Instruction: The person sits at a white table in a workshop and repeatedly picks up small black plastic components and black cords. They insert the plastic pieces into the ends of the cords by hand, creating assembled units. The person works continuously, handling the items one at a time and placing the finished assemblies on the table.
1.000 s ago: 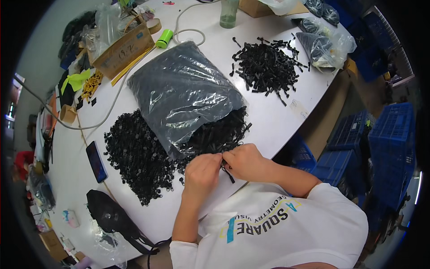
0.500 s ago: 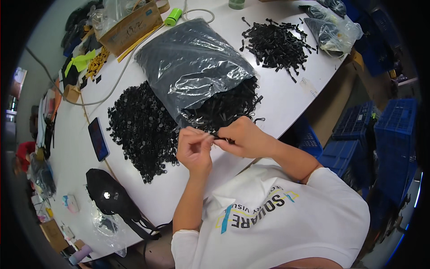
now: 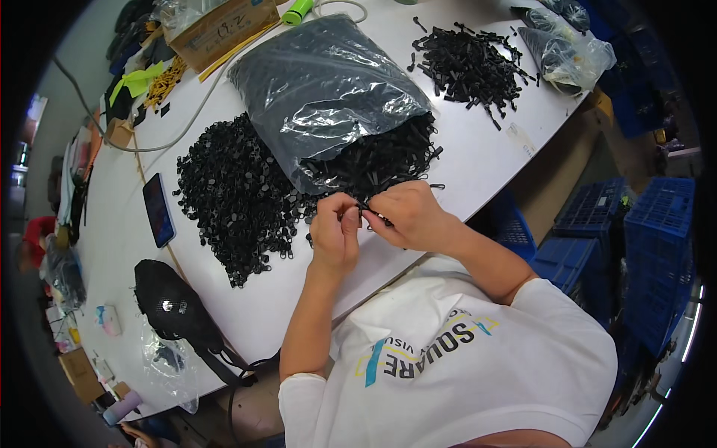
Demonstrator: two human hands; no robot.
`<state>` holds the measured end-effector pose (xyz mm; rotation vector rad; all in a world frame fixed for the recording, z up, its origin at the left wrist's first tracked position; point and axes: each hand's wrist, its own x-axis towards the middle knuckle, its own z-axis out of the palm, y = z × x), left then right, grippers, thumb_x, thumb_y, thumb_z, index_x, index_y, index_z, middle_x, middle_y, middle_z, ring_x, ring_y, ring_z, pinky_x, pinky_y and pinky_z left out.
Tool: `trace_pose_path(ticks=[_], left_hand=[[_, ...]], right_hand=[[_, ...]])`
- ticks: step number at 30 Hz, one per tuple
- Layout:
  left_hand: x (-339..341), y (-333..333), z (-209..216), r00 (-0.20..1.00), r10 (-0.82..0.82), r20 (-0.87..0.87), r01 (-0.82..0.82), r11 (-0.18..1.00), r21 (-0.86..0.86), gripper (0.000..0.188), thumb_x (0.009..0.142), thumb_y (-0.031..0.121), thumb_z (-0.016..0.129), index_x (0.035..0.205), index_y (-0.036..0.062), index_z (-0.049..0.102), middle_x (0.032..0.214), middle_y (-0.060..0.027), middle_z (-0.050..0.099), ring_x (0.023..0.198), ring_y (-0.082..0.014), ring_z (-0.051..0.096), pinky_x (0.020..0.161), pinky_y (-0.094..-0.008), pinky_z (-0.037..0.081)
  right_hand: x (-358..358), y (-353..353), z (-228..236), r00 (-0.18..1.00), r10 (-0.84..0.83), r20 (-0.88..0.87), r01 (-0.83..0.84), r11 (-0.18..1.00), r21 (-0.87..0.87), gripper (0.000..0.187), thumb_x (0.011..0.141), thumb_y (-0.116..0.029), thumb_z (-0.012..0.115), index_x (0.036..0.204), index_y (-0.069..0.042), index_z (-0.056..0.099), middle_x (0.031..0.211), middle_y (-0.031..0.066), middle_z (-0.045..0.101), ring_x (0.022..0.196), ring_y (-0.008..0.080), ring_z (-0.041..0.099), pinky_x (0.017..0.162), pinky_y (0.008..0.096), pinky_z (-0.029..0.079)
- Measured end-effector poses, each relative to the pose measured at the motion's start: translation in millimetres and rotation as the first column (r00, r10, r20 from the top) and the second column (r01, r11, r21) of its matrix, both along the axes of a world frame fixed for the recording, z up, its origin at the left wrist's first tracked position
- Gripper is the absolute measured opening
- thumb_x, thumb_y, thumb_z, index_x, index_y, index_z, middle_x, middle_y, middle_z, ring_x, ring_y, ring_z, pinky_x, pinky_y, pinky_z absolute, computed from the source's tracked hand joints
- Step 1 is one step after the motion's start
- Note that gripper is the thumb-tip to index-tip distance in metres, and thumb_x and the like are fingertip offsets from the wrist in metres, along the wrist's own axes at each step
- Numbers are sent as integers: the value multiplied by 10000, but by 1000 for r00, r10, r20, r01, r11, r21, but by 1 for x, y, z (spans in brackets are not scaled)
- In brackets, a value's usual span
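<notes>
My left hand [image 3: 334,233] and my right hand [image 3: 411,215] meet fingertip to fingertip at the table's near edge, both pinched closed. Between them is a small black piece [image 3: 361,210], mostly covered by the fingers. Just beyond, a large grey plastic bag [image 3: 321,82] lies on its side, with black strip-like pulls [image 3: 381,166] spilling from its mouth. To the left spreads a heap of small black ring-ended pieces [image 3: 235,194], its right side close to my left hand. A smaller pile of black pulls [image 3: 474,67] lies at the far right.
A phone [image 3: 158,210] and a black mesh-like pouch [image 3: 175,302] lie on the left of the white table [image 3: 112,246]. A cardboard box [image 3: 224,33] and a grey cable [image 3: 196,119] sit at the back left. Blue crates [image 3: 657,254] stand to the right, beyond the table edge.
The whole view has shifted, so the table's things sit higher in it. My left fingers have curled in more around the small black piece. Both hands stay together.
</notes>
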<state>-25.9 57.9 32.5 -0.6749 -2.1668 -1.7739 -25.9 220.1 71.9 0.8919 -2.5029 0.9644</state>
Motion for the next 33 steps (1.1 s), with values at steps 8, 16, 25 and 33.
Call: trace_pose_path(ticks=[8,16,25,33], left_hand=[[14,-35,29,955,-259,145,291,914,-283,158,757,18,664,674,12,530,588,-124,468,513,-306,457,489,-371,366],[70,-60,5,997,-5,83,30,952,-305,179,737,51,700,654,21,543,566,-81,468,511,-260,438,490,-353,357],[57,-52,-4,831,555,-46,-357,468,-808,276,793,241,695,970,73,565,718,-101,636,596,-299,617,539,-397,465],[51,-50,-14,828,561,-10,-327,467,-822,81,843,115,588,899,72,549,651,-81,623,559,-278,613,519,-385,460]], right_hand=[[3,10,-3,933,360,-11,-359,932,47,182,726,-107,686,660,-74,521,565,32,487,475,229,494,449,347,388],[30,7,-13,873,423,243,-450,890,68,154,777,-150,655,702,-54,560,558,38,500,480,232,506,451,332,397],[-66,103,-15,843,73,533,516,176,-839,250,918,-145,462,1027,54,565,681,11,501,547,62,388,523,209,310],[-5,39,-15,800,86,594,421,625,-658,227,942,-96,452,1019,10,637,772,31,598,654,49,471,597,184,373]])
